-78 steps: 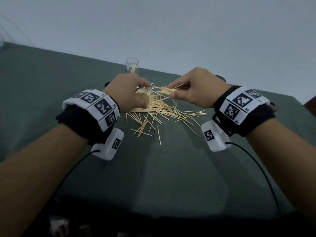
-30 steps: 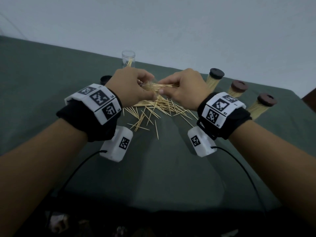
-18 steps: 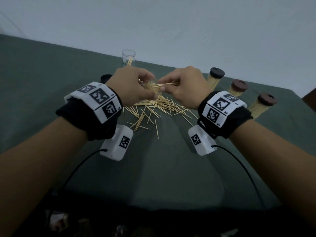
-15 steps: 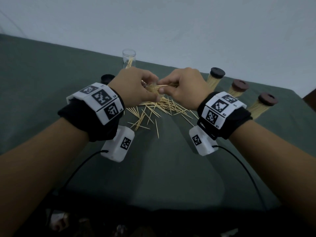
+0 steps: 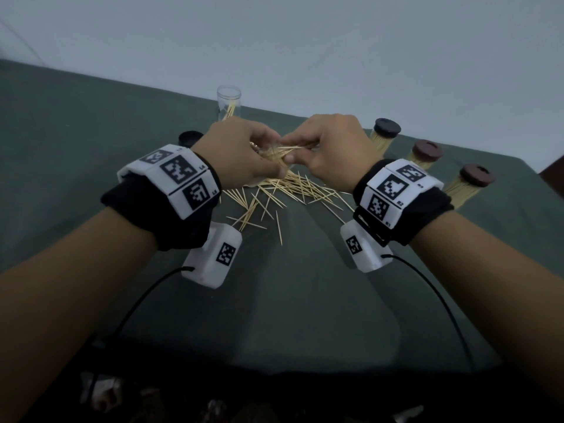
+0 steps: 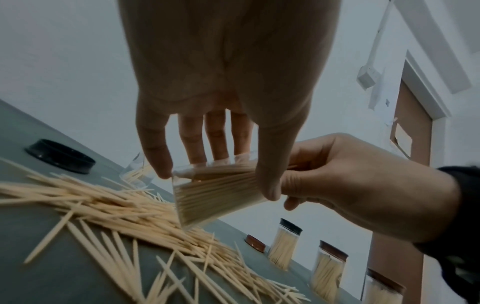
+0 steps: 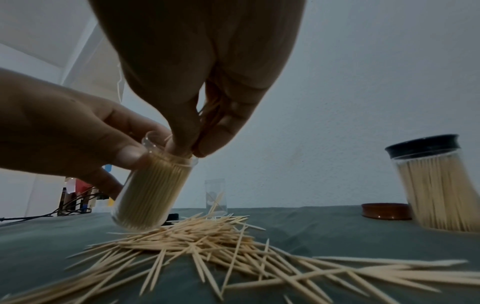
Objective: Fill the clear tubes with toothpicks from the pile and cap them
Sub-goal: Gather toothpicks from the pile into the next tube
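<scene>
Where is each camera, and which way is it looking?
Head: worn on the head, looks forward and down at the table; both forearms and hands show.
Left wrist: under the left hand, looks along its fingers at the tilted tube.
Right wrist: under the right hand, looks at toothpicks going into the tube.
All views share the toothpick pile.

Not much to read here tbh. The white wristbands (image 5: 175, 175) (image 5: 393, 190) carry black-and-white square marker codes with tiny labels at their corners, around 9 and 3 o'clock, but they're too small to make out.
</scene>
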The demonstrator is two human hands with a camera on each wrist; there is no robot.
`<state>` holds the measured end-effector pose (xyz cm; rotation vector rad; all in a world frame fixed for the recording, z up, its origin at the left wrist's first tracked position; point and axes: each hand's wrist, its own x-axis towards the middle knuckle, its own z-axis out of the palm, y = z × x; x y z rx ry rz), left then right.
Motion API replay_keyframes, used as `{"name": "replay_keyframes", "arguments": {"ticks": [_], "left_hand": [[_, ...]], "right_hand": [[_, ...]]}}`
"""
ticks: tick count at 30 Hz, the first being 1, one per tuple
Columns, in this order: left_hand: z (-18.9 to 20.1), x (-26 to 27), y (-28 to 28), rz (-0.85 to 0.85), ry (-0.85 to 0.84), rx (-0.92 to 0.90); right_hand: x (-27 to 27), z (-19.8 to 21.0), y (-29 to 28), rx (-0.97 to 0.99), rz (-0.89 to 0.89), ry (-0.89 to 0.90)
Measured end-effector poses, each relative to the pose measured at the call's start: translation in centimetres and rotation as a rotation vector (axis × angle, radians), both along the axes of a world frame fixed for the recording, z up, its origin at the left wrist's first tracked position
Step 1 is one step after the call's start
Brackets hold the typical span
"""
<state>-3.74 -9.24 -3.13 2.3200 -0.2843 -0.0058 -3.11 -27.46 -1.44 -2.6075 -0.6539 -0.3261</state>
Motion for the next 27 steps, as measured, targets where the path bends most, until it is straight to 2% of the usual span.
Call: {"name": "replay_keyframes", "arguments": {"ticks": [4,9,16,24,27], "left_hand": [[-0.17,0.40,0.67,0.035,0.022,-0.033],[-0.25,0.05,0.30,-0.026,0.035,-0.007],[-0.28,0.64,0.70,0.010,0.064,-0.086],[-0.04,-0.17,0.00,-0.079,0.065,-0.087],[0.06,-0.18,-0.01,-0.075,0.063,-0.097]], "right_hand": [[0.15,0.01,-0.12,0.036,-0.028,-0.016],[0.07,-0.11,-0.01,0.052,-0.017,-0.017],[-0.15,0.07,-0.09,-0.039,0.037,-0.034],[0.02,-0.23,0.10,0.124,-0.048,-0.057],[0.14,-0.39,0.00,0.123,-0.013,-0.096]]}}
